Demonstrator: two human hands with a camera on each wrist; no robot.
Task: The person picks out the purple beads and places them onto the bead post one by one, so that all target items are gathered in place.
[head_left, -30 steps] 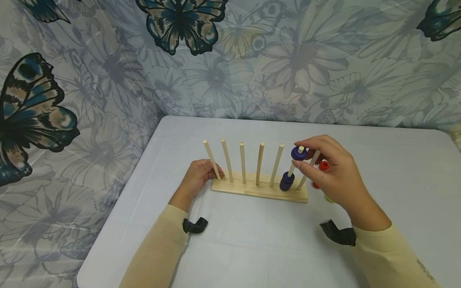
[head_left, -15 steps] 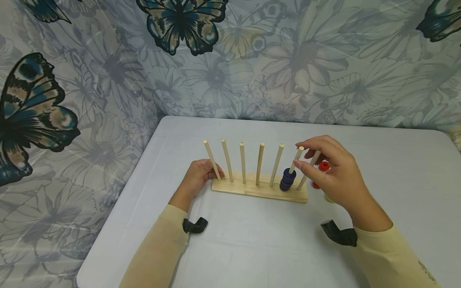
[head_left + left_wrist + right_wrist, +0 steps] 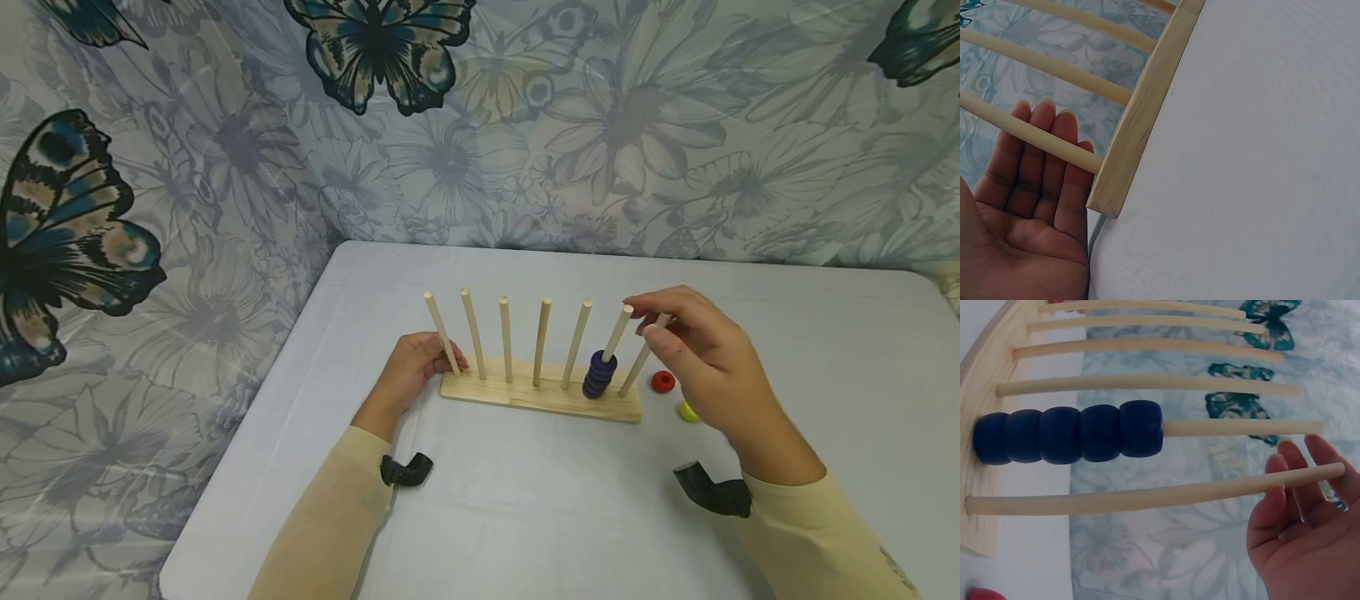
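A wooden pegboard (image 3: pixel 543 403) with a row of upright pegs stands on the table. Several dark blue beads (image 3: pixel 1060 435) are stacked at the bottom of the second peg from the right; the other pegs carry none. My left hand (image 3: pixel 411 371) is at the board's left end. In the left wrist view its fingers (image 3: pixel 1029 162) extend loosely behind the end peg (image 3: pixel 1035 134). Around the top of the rightmost peg (image 3: pixel 1116 500) is my right hand (image 3: pixel 708 362), fingers loosely bent and holding no bead. Its thumb tip overlaps that peg in the right wrist view.
Right of the board, a red bead (image 3: pixel 663 382) and a yellow bead (image 3: pixel 688 412) lie on the white table (image 3: pixel 517 517), partly beneath the right hand in the head view. A floral cloth with butterflies (image 3: pixel 378 50) hangs behind and to the left.
The top blue bead, pinched by the right hand near the peg's tip, was let go and dropped onto the stack. My right hand then drew back rightward. The left hand stayed put.
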